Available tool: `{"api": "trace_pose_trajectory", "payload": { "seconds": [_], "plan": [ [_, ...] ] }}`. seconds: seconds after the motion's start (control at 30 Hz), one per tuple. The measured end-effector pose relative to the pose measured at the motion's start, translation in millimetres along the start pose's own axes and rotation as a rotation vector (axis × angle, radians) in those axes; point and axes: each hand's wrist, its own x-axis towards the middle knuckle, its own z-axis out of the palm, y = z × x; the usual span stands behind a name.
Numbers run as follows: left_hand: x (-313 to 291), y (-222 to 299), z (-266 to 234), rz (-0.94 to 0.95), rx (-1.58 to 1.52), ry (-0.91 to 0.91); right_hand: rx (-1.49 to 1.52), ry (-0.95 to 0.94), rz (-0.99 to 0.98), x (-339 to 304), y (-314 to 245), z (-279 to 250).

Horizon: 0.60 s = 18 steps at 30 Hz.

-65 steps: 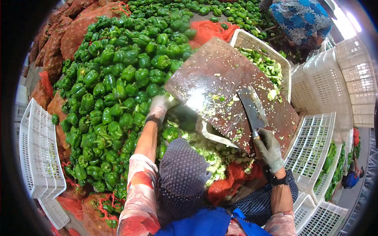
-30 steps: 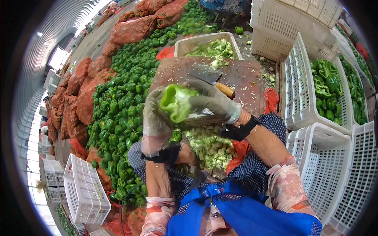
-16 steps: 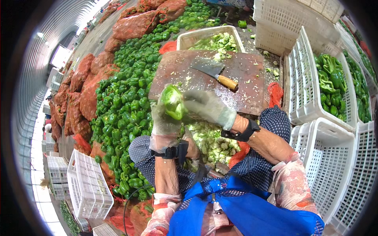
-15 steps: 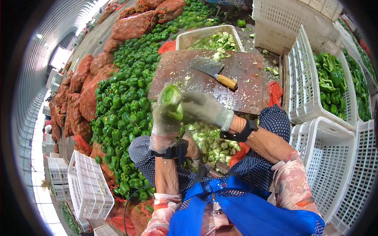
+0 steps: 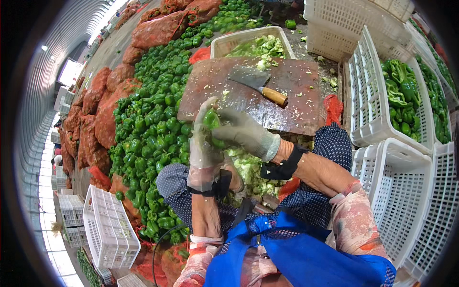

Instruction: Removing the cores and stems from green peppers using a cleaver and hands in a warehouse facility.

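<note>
Both gloved hands meet around a green bell pepper [image 5: 211,118], just off the near left edge of the cutting board [image 5: 299,95]. My left hand [image 5: 203,148] holds the pepper upright against its palm, fingers raised. From the right, my right hand [image 5: 248,134] presses its bent fingers onto the pepper's near side; its fingertips are partly hidden and slightly blurred. A cleaver [image 5: 260,88] with a wooden handle lies on the wet board among pale crumbs. Pepper cores and scraps [image 5: 256,174] are heaped below my hands, between my knees.
Whole green peppers [image 5: 153,129] spread in a large pile on the left, with red mesh sacks [image 5: 112,115] behind. A white crate [image 5: 290,48] of scraps stands beyond the board. Crates of peppers [image 5: 404,103] and a white crate [image 5: 397,182] line the right; another crate [image 5: 107,229] tilts at lower left.
The pepper has turned so its pale opened side no longer shows. My left fingers have straightened upward, and my right hand has shifted slightly closer to the left palm.
</note>
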Motion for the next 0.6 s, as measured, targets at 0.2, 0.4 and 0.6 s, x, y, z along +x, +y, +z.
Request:
{"api": "trace_pose_trajectory", "payload": {
  "seconds": [0.2, 0.4, 0.6],
  "plan": [
    [-2.2, -2.2, -12.3, -0.157, -0.072, -0.058, -0.017, -0.123, 0.162, -5.0, -17.3, -0.3],
    [0.2, -8.0, -13.4, -0.234, -0.131, -0.045, 0.209, -0.177, 0.219, -3.0, -10.5, -11.6],
    [3.5, -28.1, -23.7, -0.354, 0.012, 0.108, -0.63, -0.008, 0.105, 2.3, -15.0, -9.5]
  ]
}}
